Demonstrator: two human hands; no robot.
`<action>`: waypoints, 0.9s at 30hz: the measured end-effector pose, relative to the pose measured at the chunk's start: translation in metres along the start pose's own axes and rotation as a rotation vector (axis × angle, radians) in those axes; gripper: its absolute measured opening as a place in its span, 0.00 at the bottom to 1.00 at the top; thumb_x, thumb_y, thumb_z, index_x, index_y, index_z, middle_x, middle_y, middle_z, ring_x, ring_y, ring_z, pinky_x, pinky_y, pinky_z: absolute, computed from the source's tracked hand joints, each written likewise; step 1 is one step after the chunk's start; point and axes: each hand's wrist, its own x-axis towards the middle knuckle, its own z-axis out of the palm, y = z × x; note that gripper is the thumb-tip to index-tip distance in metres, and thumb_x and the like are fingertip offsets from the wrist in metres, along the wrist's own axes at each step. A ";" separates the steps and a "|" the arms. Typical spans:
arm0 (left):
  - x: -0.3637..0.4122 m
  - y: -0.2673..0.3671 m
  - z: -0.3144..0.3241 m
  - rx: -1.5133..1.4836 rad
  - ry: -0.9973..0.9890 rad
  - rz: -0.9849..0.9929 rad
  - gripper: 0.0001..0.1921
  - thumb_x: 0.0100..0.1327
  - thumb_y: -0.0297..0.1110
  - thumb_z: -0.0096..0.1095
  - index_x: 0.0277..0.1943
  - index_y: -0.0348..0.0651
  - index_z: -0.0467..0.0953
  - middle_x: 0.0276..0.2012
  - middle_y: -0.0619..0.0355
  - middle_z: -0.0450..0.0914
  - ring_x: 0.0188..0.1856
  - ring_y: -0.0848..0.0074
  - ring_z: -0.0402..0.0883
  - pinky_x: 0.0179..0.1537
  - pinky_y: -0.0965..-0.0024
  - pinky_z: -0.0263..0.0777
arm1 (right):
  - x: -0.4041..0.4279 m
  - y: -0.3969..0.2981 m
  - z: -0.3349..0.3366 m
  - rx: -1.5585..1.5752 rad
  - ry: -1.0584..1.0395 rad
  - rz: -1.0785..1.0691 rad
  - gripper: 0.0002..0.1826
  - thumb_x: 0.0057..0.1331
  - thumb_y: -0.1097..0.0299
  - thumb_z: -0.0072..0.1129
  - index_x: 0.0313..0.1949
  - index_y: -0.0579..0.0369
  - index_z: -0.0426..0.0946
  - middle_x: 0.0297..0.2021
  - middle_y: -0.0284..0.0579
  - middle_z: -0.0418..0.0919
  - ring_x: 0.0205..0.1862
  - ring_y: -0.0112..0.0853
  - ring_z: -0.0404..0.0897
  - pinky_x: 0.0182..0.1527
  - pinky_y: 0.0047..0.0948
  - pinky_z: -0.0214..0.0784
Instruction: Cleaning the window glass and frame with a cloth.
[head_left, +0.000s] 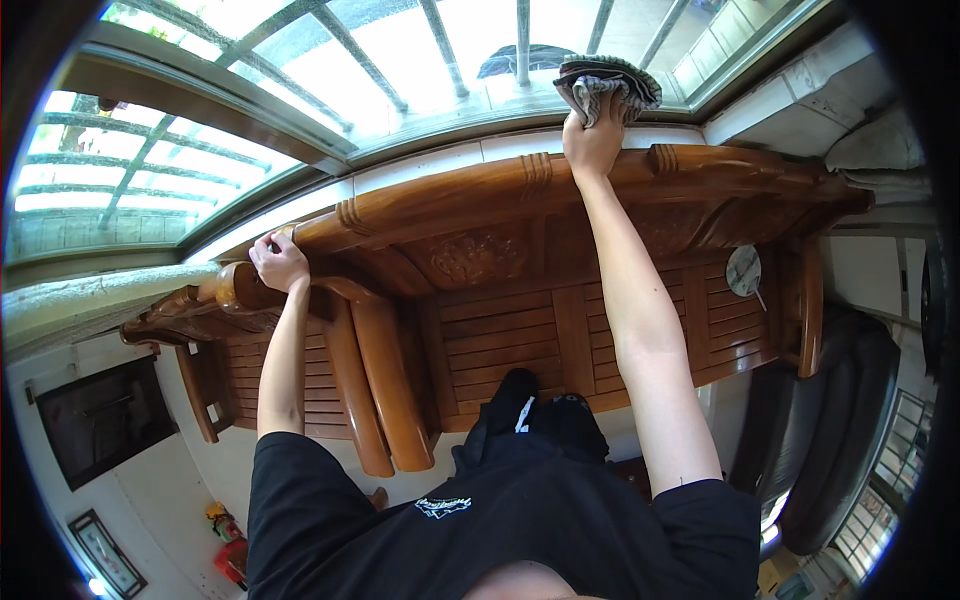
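Observation:
My right hand (595, 146) holds a folded striped cloth (611, 82) against the lower part of the window glass (480, 45), close to the bottom frame. Below that arm runs the carved wooden backrest (476, 259) of a long bench. Off to the left, my left hand (280, 260) grips the end of the bench's rounded top rail (442, 184), its fingers curled over the wood. Part of what those fingers touch is hidden. My legs in dark trousers (514, 409) are at the front of the slatted bench seat (499, 330).
Metal bars (442, 49) stand outside the glass. A second wooden seat (277, 375) adjoins on the left, with thick curved armrests (390, 375) between. A round hand fan (744, 270) lies on the seat at right. Beyond it stands a dark padded sofa (814, 420).

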 end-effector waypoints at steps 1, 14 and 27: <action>-0.001 0.000 -0.001 -0.004 0.003 0.000 0.13 0.65 0.41 0.58 0.37 0.41 0.82 0.39 0.50 0.82 0.42 0.53 0.82 0.46 0.51 0.75 | 0.001 0.000 -0.001 0.014 -0.020 0.014 0.30 0.65 0.65 0.49 0.63 0.72 0.71 0.61 0.72 0.74 0.66 0.70 0.67 0.69 0.60 0.60; 0.013 0.009 0.000 0.122 0.015 0.015 0.15 0.67 0.45 0.56 0.40 0.44 0.83 0.42 0.49 0.80 0.45 0.54 0.82 0.46 0.49 0.76 | 0.000 0.003 0.002 -0.083 -0.057 0.039 0.32 0.67 0.62 0.50 0.68 0.67 0.67 0.66 0.69 0.69 0.70 0.66 0.64 0.71 0.58 0.58; 0.003 0.012 0.008 0.260 -0.184 -0.664 0.33 0.60 0.66 0.63 0.51 0.43 0.83 0.50 0.47 0.83 0.58 0.50 0.79 0.57 0.43 0.71 | -0.008 0.011 -0.002 -0.318 -0.228 0.026 0.39 0.69 0.56 0.49 0.74 0.68 0.58 0.72 0.74 0.58 0.75 0.66 0.56 0.78 0.58 0.46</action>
